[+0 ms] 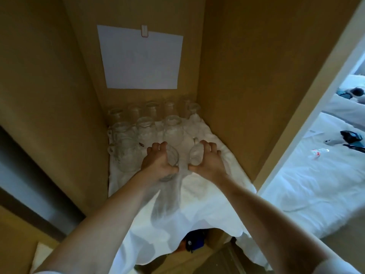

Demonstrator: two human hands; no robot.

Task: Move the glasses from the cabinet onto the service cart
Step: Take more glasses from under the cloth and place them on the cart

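Inside the tan cabinet (227, 76), several clear glass mugs (146, 129) stand in rows on a white cloth (207, 194) that covers the shelf. My left hand (158, 165) grips one clear glass (172, 159) near the front of the group. My right hand (207, 161) grips another clear glass (195, 157) just to its right. Both held glasses are close together, at or just above the cloth. The service cart is not in view.
A white sheet of paper (141, 58) hangs on the cabinet's back wall. The cloth drapes over the shelf's front edge above a blue object (194, 240). To the right, past the cabinet's side, lies a white bed (316, 175) with small items on it.
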